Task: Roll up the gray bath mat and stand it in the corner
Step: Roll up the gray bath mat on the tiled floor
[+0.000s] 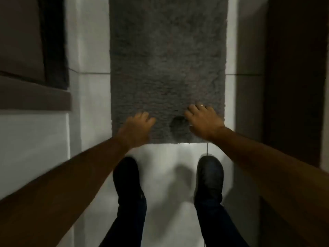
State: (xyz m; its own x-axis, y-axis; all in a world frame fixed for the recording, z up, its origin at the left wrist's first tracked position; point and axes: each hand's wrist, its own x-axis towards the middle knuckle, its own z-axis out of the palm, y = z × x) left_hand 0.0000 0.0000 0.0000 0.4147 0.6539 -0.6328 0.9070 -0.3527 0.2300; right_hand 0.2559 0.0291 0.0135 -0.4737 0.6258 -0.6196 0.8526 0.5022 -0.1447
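On the white tiled floor [94, 93] lies the gray fluffy bath mat [167, 65], a long rectangle spread out flat. It runs from the top of the picture down to the middle. Its near short edge stops just in front of two black shoes [210, 175] that stand on the bare tiles, and dark blue trouser legs [211, 220] rise from them. A thin grout line crosses the floor and goes under the mat.

Both bare arms reach forward and down. The left hand [135, 129] is over the near left corner of the mat. Its fingers are bent a little and spread apart, palm down. It holds nothing. It is blurry, so it is hard to tell if it touches the fluff. The right hand [204, 120] is over the near right part of the mat, palm down, with its fingers spread wide. It holds nothing too. A thin gold ring [201, 105] sits on one finger. A small dark shadow falls on the mat between the two hands.

A dark brown wooden ledge [33, 97] is on the left side. A dark brown wall or door [292, 77] stands on the right side.
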